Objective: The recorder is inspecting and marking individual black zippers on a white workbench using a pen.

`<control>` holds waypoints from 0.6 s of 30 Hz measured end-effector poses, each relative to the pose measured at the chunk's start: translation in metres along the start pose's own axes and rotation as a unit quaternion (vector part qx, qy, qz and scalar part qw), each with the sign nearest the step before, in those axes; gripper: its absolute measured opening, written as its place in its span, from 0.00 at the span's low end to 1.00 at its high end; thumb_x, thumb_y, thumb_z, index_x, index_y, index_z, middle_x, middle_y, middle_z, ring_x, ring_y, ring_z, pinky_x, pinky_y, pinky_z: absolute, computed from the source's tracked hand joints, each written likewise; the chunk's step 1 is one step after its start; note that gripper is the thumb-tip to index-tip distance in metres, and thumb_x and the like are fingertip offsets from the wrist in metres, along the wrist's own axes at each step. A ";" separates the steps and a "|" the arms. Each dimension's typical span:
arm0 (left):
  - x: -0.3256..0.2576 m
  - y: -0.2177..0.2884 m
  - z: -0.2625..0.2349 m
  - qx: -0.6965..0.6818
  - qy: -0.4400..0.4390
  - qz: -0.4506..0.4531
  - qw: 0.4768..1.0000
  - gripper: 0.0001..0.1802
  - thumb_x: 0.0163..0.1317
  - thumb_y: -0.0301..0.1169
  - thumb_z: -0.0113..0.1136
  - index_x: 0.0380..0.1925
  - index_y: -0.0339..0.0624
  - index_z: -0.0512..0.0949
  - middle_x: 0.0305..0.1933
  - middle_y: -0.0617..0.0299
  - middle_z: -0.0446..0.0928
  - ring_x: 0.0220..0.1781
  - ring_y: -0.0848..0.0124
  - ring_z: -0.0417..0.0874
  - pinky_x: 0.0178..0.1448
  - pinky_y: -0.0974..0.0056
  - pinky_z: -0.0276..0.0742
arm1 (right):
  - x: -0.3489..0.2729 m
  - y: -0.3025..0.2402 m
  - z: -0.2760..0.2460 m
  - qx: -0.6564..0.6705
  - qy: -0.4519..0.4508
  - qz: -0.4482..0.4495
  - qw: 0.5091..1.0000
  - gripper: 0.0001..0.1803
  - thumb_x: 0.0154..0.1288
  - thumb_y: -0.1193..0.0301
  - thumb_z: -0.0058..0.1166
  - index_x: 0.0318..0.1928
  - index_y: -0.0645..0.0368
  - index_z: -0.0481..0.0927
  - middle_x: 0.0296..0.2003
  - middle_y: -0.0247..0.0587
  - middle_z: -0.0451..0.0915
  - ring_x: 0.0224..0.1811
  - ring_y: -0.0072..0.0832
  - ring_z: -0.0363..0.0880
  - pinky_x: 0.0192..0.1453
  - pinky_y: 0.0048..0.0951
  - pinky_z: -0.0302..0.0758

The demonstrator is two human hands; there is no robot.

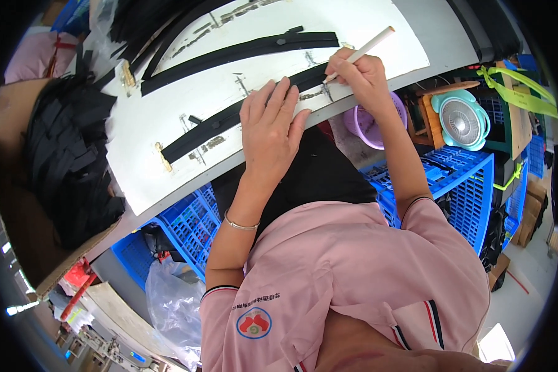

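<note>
A long black strip [192, 137], which looks like a length of zipper with a small slider and pull tab, lies along the near side of a white marked sheet [149, 183]. My left hand [270, 124] rests flat on the strip near its middle, fingers stretched out. In my right hand [364, 77] is a white pencil [372, 43], pinched between thumb and fingers. Its tip touches or nearly touches the strip close to the right end. A second black strip [242, 60] of the same kind lies farther back on the sheet, apart from both hands.
At the left, a cardboard box [15, 124] holds a heap of black strips [68, 142]. More black material [142, 25] lies at the far left. Under the table's edge stand blue plastic crates [471, 198] and a purple basket [369, 124]. A teal round fan [462, 121] is at the right.
</note>
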State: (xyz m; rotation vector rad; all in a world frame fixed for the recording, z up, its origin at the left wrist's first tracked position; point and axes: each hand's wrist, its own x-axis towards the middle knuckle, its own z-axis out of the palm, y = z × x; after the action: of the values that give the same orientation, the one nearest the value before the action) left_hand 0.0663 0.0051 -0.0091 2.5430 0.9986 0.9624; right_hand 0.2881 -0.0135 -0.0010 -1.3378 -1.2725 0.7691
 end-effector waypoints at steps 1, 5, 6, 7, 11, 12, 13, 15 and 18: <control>-0.003 -0.001 -0.005 -0.009 -0.007 -0.012 1.000 0.22 0.62 0.34 0.72 0.54 0.35 0.84 0.63 0.54 0.81 0.66 0.55 0.78 0.75 0.45 0.65 | -0.001 0.001 0.001 0.008 0.013 0.010 1.000 0.16 0.75 0.67 0.54 0.30 0.62 0.85 0.28 0.30 0.81 0.28 0.14 0.72 0.34 0.20 0.68; -0.023 -0.012 -0.028 0.048 -0.008 -0.049 0.998 0.24 0.62 0.34 0.72 0.56 0.35 0.84 0.64 0.54 0.81 0.69 0.56 0.76 0.79 0.44 0.58 | -0.001 0.008 -0.007 0.011 0.003 -0.003 1.000 0.14 0.76 0.68 0.56 0.33 0.63 0.87 0.29 0.30 0.83 0.28 0.14 0.74 0.34 0.19 0.70; -0.028 -0.015 -0.032 0.051 -0.007 -0.052 0.997 0.24 0.62 0.34 0.72 0.56 0.35 0.84 0.64 0.54 0.81 0.69 0.56 0.76 0.79 0.44 0.58 | 0.000 0.008 -0.005 0.013 -0.001 -0.004 1.000 0.14 0.76 0.68 0.56 0.33 0.63 0.87 0.29 0.30 0.83 0.28 0.14 0.74 0.34 0.19 0.70; -0.033 -0.019 -0.036 0.061 -0.005 -0.059 0.996 0.24 0.62 0.34 0.72 0.57 0.36 0.84 0.63 0.55 0.82 0.70 0.57 0.76 0.79 0.44 0.58 | 0.000 0.007 -0.004 0.016 0.008 -0.005 1.000 0.14 0.76 0.68 0.56 0.34 0.63 0.87 0.29 0.30 0.83 0.28 0.14 0.74 0.33 0.19 0.70; -0.037 -0.021 -0.038 0.069 0.000 -0.071 0.995 0.23 0.63 0.34 0.71 0.58 0.39 0.84 0.64 0.57 0.82 0.70 0.58 0.76 0.79 0.46 0.57 | 0.002 0.002 -0.002 0.027 0.024 0.002 0.999 0.13 0.76 0.68 0.55 0.35 0.62 0.88 0.29 0.30 0.84 0.27 0.13 0.73 0.32 0.19 0.69; -0.038 -0.021 -0.038 0.070 0.000 -0.077 0.995 0.23 0.64 0.35 0.71 0.59 0.41 0.84 0.65 0.59 0.82 0.71 0.59 0.76 0.80 0.47 0.57 | 0.002 -0.002 0.001 0.026 0.019 -0.001 0.999 0.13 0.76 0.68 0.55 0.35 0.62 0.88 0.29 0.30 0.84 0.27 0.13 0.73 0.32 0.19 0.69; -0.038 -0.021 -0.038 0.071 0.004 -0.080 0.994 0.23 0.64 0.35 0.71 0.59 0.41 0.84 0.65 0.59 0.82 0.71 0.59 0.76 0.80 0.47 0.57 | 0.001 -0.007 0.004 0.014 0.037 0.025 0.999 0.13 0.76 0.68 0.55 0.36 0.61 0.88 0.29 0.30 0.84 0.27 0.13 0.73 0.32 0.18 0.69; -0.039 -0.022 -0.038 0.074 0.011 -0.075 0.994 0.23 0.64 0.35 0.71 0.58 0.41 0.84 0.64 0.60 0.82 0.70 0.60 0.77 0.80 0.48 0.57 | -0.002 -0.023 0.018 0.001 0.049 0.049 0.998 0.13 0.76 0.68 0.55 0.37 0.61 0.88 0.29 0.30 0.84 0.26 0.13 0.73 0.31 0.18 0.69; -0.038 -0.021 -0.038 0.067 0.018 -0.074 0.995 0.23 0.64 0.35 0.71 0.58 0.41 0.84 0.64 0.60 0.82 0.69 0.60 0.77 0.79 0.48 0.58 | -0.001 -0.041 0.056 0.005 0.057 0.020 0.998 0.12 0.77 0.69 0.55 0.38 0.62 0.88 0.27 0.30 0.83 0.26 0.11 0.72 0.30 0.17 0.68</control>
State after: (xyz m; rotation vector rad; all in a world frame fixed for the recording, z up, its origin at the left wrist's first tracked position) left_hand 0.0091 -0.0055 -0.0084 2.5216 1.2830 0.9329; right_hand 0.2249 -0.0065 0.0265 -1.3830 -1.1543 0.7153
